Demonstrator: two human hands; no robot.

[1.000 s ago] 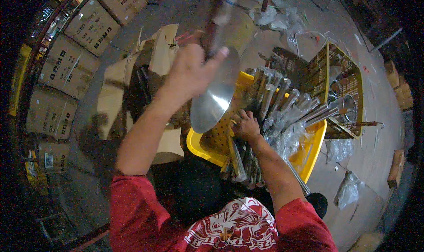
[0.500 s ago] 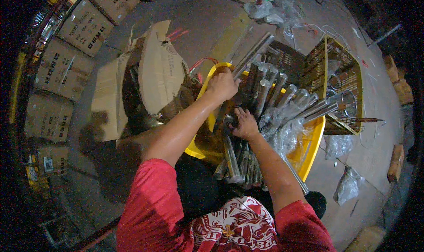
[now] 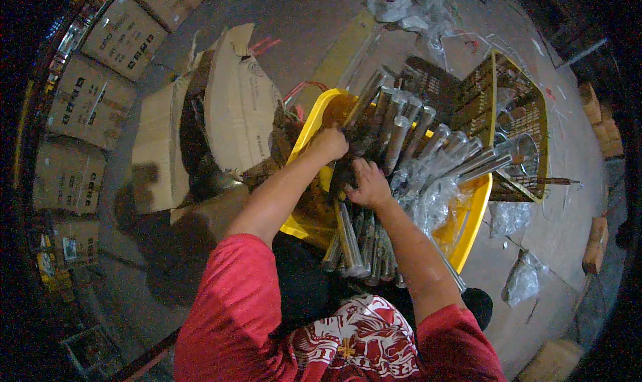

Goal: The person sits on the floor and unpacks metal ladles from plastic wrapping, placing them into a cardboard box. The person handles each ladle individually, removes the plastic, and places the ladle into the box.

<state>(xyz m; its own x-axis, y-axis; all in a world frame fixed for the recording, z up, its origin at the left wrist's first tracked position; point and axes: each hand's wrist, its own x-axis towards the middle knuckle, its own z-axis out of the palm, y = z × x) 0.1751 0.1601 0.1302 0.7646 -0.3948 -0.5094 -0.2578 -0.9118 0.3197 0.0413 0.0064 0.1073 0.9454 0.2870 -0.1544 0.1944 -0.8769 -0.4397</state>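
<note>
Lower than a moment ago, our left hand (image 3: 329,144) keeps its grip closed around a metal tube (image 3: 365,101) slanting into the yellow tub (image 3: 480,208). Our right hand (image 3: 369,183) lies beside other tubes (image 3: 351,245); we cannot tell what its grip holds.

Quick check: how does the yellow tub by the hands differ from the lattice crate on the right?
Colour: the yellow tub is bright; the lattice crate is duller.
Shape: the tub's rim curves round its corners; the crate has sharper corners and gridded walls.
Position: the tub lies beneath the left hand and right hand; the crate stands farther right, untouched.
Shared: both have yellowish edges.
</note>
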